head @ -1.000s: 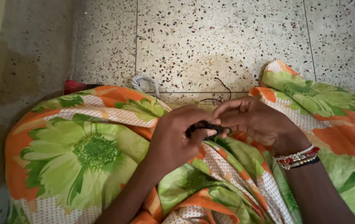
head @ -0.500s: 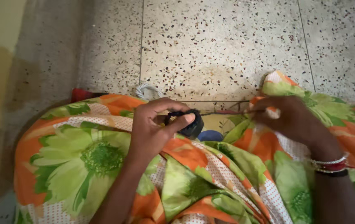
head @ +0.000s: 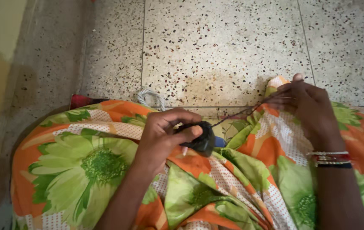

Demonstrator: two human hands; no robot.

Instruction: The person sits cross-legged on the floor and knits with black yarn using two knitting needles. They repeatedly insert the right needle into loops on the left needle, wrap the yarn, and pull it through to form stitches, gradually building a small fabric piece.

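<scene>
A speckled terrazzo floor (head: 216, 47) is seen beyond the lap. A small black crocheted piece (head: 201, 137) is pinched by the left hand (head: 165, 138); its dark thread (head: 243, 111) is drawn taut between the right hand (head: 307, 106)'s closed fingers. Little is worked so far, judging by its size.

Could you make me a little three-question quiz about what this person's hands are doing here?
1. True or false: the left hand holds a dark ball of thread.
2. What runs between the two hands?
A. a white rope
B. a thin dark strand
C. a ribbon
3. Fill in: the right hand wears ____ at the wrist.

Key:
1. True.
2. B, the strand goes from the ball up to the right hand's fingers.
3. Bangles.
</scene>
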